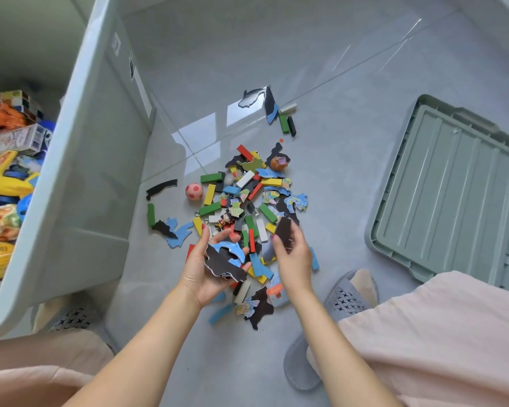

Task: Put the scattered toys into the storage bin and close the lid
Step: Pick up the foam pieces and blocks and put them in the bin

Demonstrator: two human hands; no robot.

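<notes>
A heap of scattered toys [249, 198] lies on the grey floor: coloured wooden blocks, flat map puzzle pieces, a small red ball [194, 191] and a little figure [224, 220]. My left hand [209, 268], palm up, holds a stack of puzzle pieces [224, 259] with the thumb over them. My right hand [291, 254] pinches a dark puzzle piece [285, 233] just above the heap. The pale green storage bin [83, 160] stands at the left, partly filled with toys. Its lid [447, 189] lies upside down on the floor at the right.
A few stray pieces and blocks [279, 113] lie farther out on the floor, others [165, 218] near the bin's wall. My slippered feet [347, 295] and pink-clothed knees frame the near side. Bare tiles stretch beyond the heap.
</notes>
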